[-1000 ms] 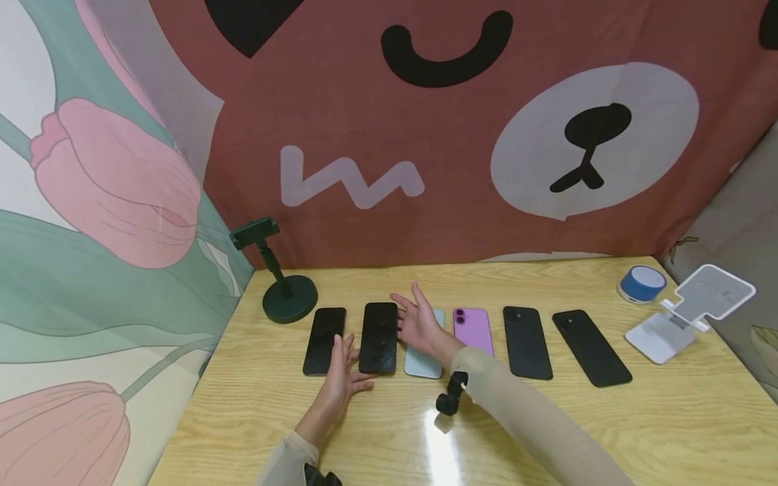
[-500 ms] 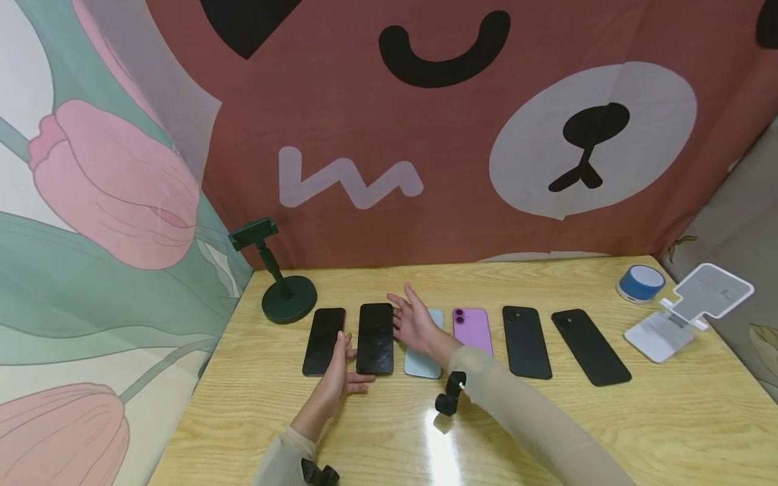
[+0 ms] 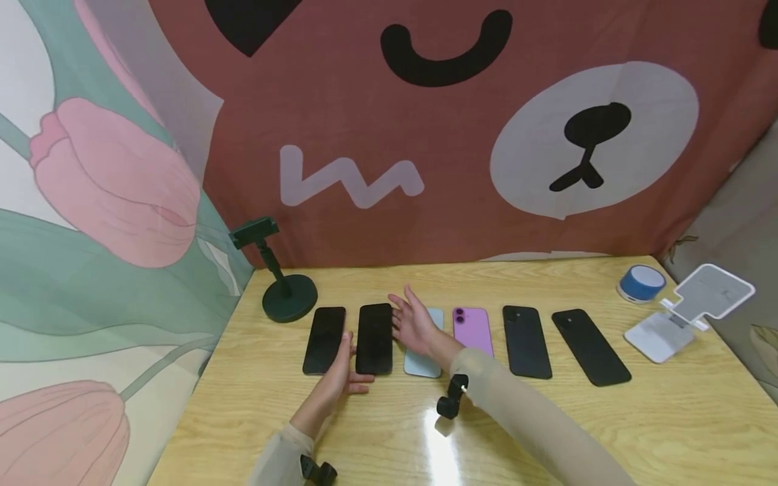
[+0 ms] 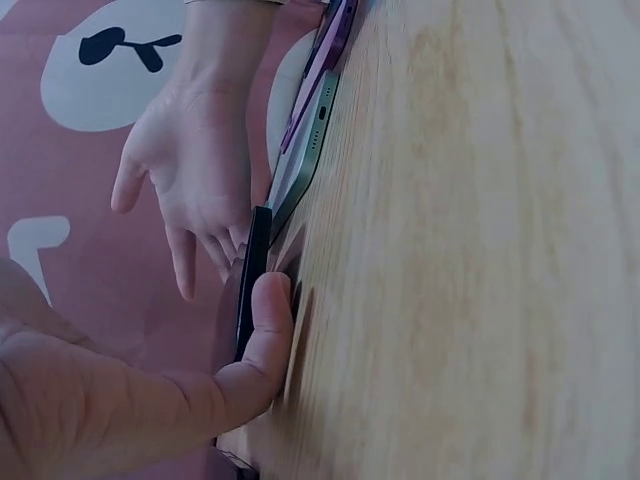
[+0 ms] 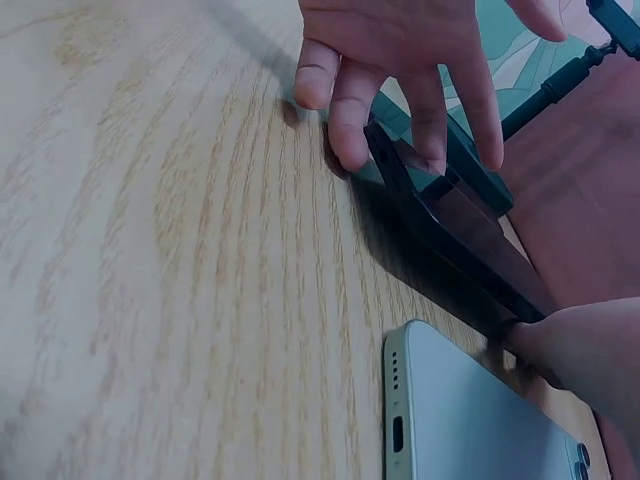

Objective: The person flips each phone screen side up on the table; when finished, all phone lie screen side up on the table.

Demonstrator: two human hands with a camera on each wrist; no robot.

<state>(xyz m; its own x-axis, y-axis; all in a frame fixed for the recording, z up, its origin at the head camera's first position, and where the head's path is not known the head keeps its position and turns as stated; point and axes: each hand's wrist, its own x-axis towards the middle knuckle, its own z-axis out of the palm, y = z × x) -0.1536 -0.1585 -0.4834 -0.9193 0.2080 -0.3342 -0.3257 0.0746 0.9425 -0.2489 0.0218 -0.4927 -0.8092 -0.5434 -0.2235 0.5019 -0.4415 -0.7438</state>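
Observation:
A black phone (image 3: 374, 341), screen side up, is between my two hands, second from the left in a row of phones. My left hand (image 3: 335, 374) is at its near left corner with straight fingers; in the left wrist view one fingertip (image 4: 272, 300) sits right at the phone's lower edge. My right hand (image 3: 416, 327), palm turned toward the phone, touches its right edge with the fingers. In the right wrist view the phone (image 5: 455, 250) stands slightly raised, with a dark shadow on the wood under it. Neither hand wraps round it.
Another black phone (image 3: 324, 341) lies at the left. Right of my hands lie a light blue phone (image 3: 422, 364), a purple phone (image 3: 473, 331) and two dark phones. A dark green stand (image 3: 290, 297), a blue-and-white roll (image 3: 641, 283) and a white folding stand (image 3: 659, 337) are farther out.
The black phone between my hands has shifted slightly left, and its tilt changed a little. My right hand moved slightly left with it; my left hand stays near the corner.

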